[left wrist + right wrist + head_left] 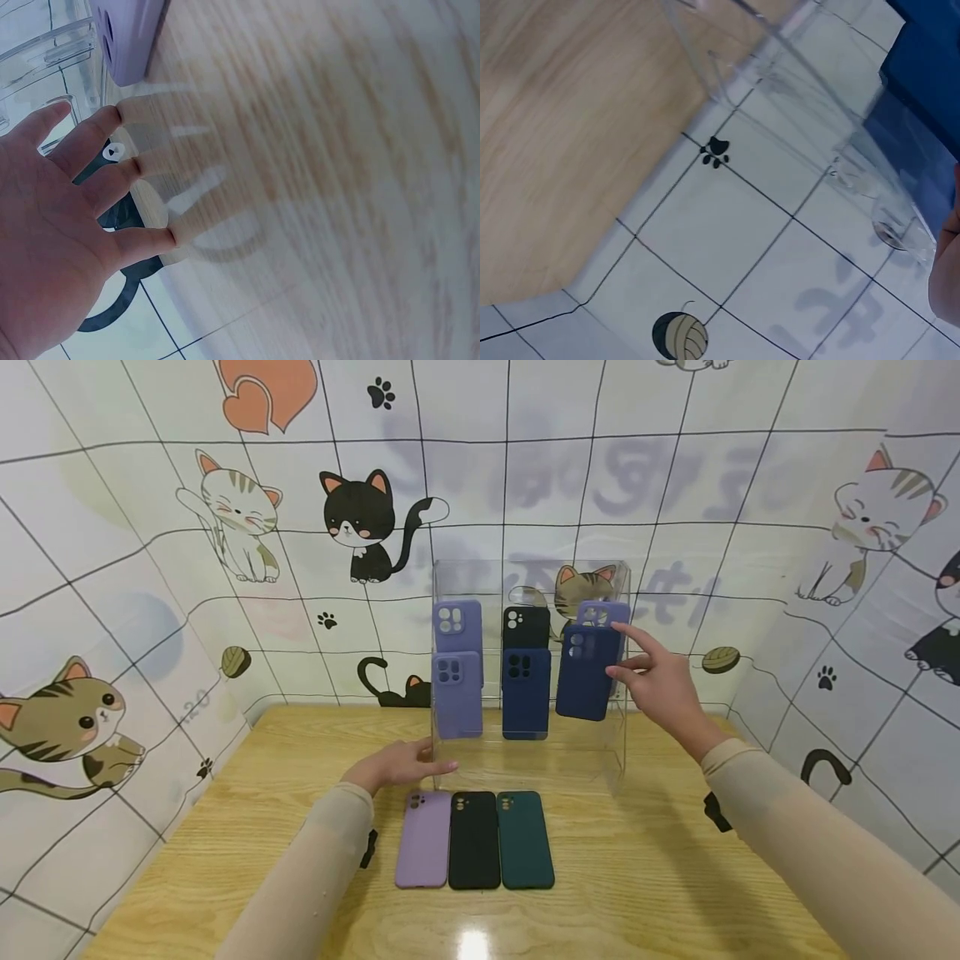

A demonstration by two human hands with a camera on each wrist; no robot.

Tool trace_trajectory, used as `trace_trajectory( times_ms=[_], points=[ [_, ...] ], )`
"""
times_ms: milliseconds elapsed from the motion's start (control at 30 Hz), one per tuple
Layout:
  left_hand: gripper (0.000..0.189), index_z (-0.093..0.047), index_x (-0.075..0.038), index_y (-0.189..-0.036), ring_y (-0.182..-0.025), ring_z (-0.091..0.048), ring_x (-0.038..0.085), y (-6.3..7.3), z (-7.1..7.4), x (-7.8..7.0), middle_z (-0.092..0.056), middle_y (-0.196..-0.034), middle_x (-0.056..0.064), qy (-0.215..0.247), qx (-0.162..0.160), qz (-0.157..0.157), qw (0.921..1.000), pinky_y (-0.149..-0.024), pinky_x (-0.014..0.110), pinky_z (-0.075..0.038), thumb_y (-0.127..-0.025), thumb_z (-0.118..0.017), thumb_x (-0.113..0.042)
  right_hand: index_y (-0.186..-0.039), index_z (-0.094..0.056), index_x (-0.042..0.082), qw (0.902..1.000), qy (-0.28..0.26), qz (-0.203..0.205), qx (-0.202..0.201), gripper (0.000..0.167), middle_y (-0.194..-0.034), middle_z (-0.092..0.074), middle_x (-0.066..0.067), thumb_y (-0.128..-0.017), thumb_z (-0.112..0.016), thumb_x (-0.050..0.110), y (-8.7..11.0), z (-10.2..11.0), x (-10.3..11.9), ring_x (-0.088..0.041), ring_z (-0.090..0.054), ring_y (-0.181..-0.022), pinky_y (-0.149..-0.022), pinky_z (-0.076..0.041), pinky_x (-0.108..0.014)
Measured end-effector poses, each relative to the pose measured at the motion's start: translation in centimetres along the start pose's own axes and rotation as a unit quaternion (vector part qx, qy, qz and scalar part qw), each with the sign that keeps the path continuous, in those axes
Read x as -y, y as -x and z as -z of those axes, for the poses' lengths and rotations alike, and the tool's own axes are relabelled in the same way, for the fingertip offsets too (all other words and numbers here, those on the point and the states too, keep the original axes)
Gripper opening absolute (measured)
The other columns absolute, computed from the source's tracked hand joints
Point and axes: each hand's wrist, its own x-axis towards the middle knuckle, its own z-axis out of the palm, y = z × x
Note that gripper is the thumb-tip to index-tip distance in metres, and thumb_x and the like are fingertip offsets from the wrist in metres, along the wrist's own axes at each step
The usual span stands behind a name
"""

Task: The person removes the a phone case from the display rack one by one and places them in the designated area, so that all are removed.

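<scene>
My right hand point(663, 681) pinches a navy phone case point(588, 681) by its right edge, thumb and forefinger apart along that side. The case tilts slightly in front of a purple phone case point(619, 612) at the right of a clear acrylic stand point(547, 768). In the right wrist view the held case point(930, 75) shows only partly. At the stand's lower left is my left hand point(397, 766), its fingers extended. The left wrist view shows that palm point(52, 217) with fingertips at the tabletop, near a lilac case's corner point(129, 45).
On the stand, two purple cases point(459, 710) overlap at left, and a navy case point(525, 702) fronts a black one point(527, 631) in the middle. Lilac point(423, 847), black point(475, 847) and dark green point(527, 847) cases lie side by side on the wooden table point(637, 877).
</scene>
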Motion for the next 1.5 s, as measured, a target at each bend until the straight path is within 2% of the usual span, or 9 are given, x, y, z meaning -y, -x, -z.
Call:
trace_trajectory(
  times_ms=[133,300,467,667,867,1000,1300,1500],
  points=[
    [0.115,-0.023,-0.023,-0.172,-0.157,-0.04,0.043,0.0,0.0,-0.1,-0.047,-0.168,0.01,-0.002,-0.001,0.0,1.0,-0.126,0.066,-0.035,-0.085,-0.051,-0.094,-0.163,-0.042,0.041,0.9999,-0.014,-0.008,-0.002,0.076,-0.112,-0.08,-0.026,-0.101,-0.074,0.011,0.0,0.6,1.3,-0.018,-0.036,-0.038,-0.042,-0.031,-0.03],
    [0.117,-0.023,-0.022,-0.172,-0.157,-0.041,0.043,-0.1,-0.1,0.0,-0.048,-0.167,0.011,-0.007,-0.002,0.001,1.0,-0.125,0.065,-0.035,-0.085,-0.05,-0.095,-0.163,-0.042,0.043,0.9993,-0.033,-0.018,0.008,0.077,-0.116,-0.079,-0.025,-0.101,-0.074,0.01,0.2,0.9,2.5,-0.018,-0.043,-0.04,-0.043,-0.031,-0.031],
    [0.118,-0.024,-0.02,-0.172,-0.156,-0.041,0.043,-0.2,-0.1,0.2,-0.048,-0.167,0.011,-0.006,0.0,0.001,1.0,-0.125,0.065,-0.036,-0.085,-0.05,-0.095,-0.163,-0.043,0.041,0.9979,-0.045,-0.04,0.025,0.076,-0.116,-0.08,-0.024,-0.101,-0.074,0.009,0.7,1.1,3.2,-0.016,-0.044,-0.043,-0.044,-0.032,-0.031],
    [0.12,-0.025,-0.02,-0.172,-0.157,-0.041,0.042,-0.3,-0.1,0.2,-0.049,-0.166,0.011,-0.003,-0.002,0.002,1.0,-0.126,0.064,-0.035,-0.082,-0.051,-0.097,-0.165,-0.041,0.034,0.9931,-0.066,-0.077,0.059,0.076,-0.119,-0.079,-0.025,-0.101,-0.073,0.007,1.4,1.6,3.5,-0.015,-0.052,-0.05,-0.046,-0.036,-0.032],
    [0.121,-0.024,-0.02,-0.172,-0.157,-0.041,0.042,-0.4,-0.1,0.3,-0.049,-0.167,0.011,-0.006,0.0,0.003,1.0,-0.125,0.064,-0.036,-0.082,-0.05,-0.097,-0.167,-0.035,0.04,0.9754,-0.111,-0.153,0.114,0.08,-0.123,-0.077,-0.025,-0.102,-0.073,0.012,2.6,1.8,3.1,-0.014,-0.042,-0.05,-0.05,-0.038,-0.034],
    [0.12,-0.024,-0.019,-0.172,-0.157,-0.041,0.043,-0.3,0.0,0.2,-0.048,-0.167,0.011,-0.006,0.002,0.002,1.0,-0.126,0.065,-0.035,-0.084,-0.05,-0.096,-0.166,-0.036,0.041,0.9663,-0.12,-0.183,0.136,0.081,-0.122,-0.078,-0.025,-0.101,-0.073,0.011,3.6,1.5,2.4,-0.013,-0.037,-0.05,-0.049,-0.036,-0.033],
    [0.118,-0.024,-0.02,-0.172,-0.157,-0.041,0.042,-0.2,0.1,0.1,-0.048,-0.167,0.011,-0.003,0.002,-0.003,1.0,-0.126,0.064,-0.035,-0.084,-0.05,-0.096,-0.166,-0.041,0.03,0.9608,-0.113,-0.194,0.162,0.08,-0.109,-0.081,-0.021,-0.098,-0.075,0.006,6.4,-0.2,0.7,-0.012,-0.036,-0.049,-0.047,-0.034,-0.032],
    [0.118,-0.025,-0.018,-0.172,-0.156,-0.042,0.042,-0.3,0.1,0.1,-0.048,-0.167,0.011,-0.008,0.003,-0.003,1.0,-0.125,0.064,-0.036,-0.085,-0.049,-0.095,-0.165,-0.044,0.023,0.9485,-0.147,-0.215,0.18,0.079,-0.102,-0.082,-0.021,-0.096,-0.075,0.002,8.2,-1.5,-0.4,-0.01,-0.029,-0.048,-0.046,-0.03,-0.029]
  ],
)
